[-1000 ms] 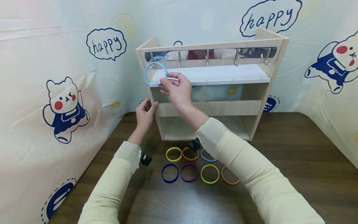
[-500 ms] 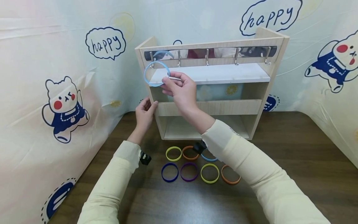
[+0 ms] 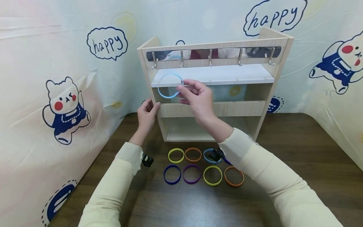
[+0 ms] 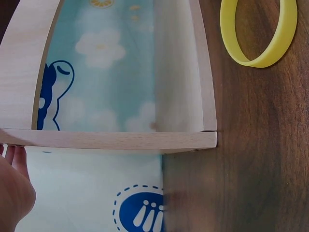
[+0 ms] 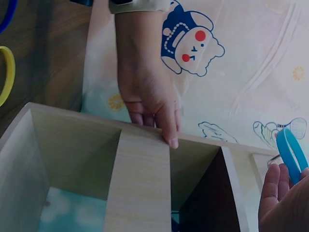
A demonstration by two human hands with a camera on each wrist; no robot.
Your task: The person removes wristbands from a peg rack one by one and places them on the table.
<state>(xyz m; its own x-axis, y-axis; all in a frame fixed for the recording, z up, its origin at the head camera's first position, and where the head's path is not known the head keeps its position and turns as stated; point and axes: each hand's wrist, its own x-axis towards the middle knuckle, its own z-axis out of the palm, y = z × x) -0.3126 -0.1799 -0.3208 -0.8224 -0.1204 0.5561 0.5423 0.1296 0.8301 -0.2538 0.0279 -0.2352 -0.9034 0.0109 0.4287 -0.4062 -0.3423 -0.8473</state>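
My right hand (image 3: 198, 99) pinches a light blue silicone wristband (image 3: 168, 97) between thumb and fingers, in front of the left part of a small wooden shelf (image 3: 211, 109). In the right wrist view the wristband (image 5: 289, 152) stands on edge above the fingers. My left hand (image 3: 146, 116) grips the shelf's left side panel, thumb at the front edge and fingers on the outer side. Metal hooks (image 3: 182, 59) line the strip under the shelf's top rail, above and behind the right hand. No wristband hangs on them.
Wristbands lie in two rows on the dark table before the shelf, among them yellow (image 3: 176, 162), orange (image 3: 193, 161), dark blue (image 3: 172, 183) and purple (image 3: 192, 183). The right sleeve (image 3: 255, 157) covers part of the back row. A printed cloth (image 3: 68, 110) stands behind and beside.
My right hand has moved the light blue wristband down and to the right, away from the leftmost hook. The left hand stays on the side panel.
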